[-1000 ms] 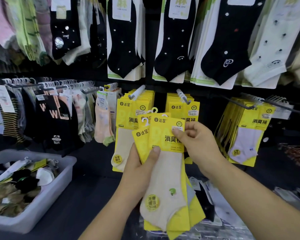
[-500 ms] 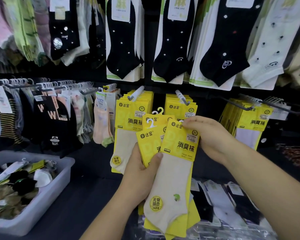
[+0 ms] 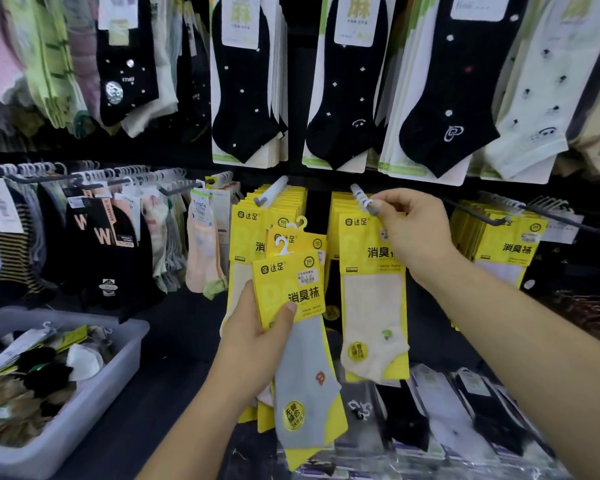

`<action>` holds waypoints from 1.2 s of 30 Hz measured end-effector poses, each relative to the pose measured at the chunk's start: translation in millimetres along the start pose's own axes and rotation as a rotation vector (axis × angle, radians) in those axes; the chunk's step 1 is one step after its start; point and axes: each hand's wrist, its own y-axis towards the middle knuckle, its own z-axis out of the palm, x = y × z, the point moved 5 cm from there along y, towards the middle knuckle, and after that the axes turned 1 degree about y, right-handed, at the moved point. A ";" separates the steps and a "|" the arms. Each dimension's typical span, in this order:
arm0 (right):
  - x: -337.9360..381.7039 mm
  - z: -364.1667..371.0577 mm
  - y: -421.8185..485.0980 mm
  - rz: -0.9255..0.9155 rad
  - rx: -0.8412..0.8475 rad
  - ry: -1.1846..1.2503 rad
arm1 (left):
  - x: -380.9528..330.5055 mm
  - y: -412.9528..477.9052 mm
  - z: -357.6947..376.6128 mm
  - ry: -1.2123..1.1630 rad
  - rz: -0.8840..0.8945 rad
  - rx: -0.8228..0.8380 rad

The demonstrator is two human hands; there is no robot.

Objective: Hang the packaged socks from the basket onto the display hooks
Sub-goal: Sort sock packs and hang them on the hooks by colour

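Shop wall, dark panelled and crowded with hanging socks, fills everything above and beyond both hands. The right hand is raised and pinches, between thumb and forefinger, the small white hanger loop of a cream sock pack. That loop sits at the near tip of the middle hook; whether it is fully over the upturned end I cannot tell. The hook's long axis runs from the wall out toward the person, so I judge the loop must slide away from the hand, back along the rod, while the pack hangs with its long axis straight down below the knuckles. The right hand is the nearer one to this hook; the left is lower and off to its side.

The left hand grips a fan of packs with its thumb laid across the front card: a grey sock pack foremost and a second yellow card behind it. Two hanger loops show there, so at least two packs wait; more may be hidden. Three hooks carry yellow packs: one above the left hand, one at the right fingertips, one beyond the right wrist. One basket, holding more socks, sits low and outward of the left forearm
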 end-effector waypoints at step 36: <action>-52.9 -11.3 -47.3 0.117 -0.177 0.304 | 6.1 -2.3 11.7 -0.124 -0.049 -0.048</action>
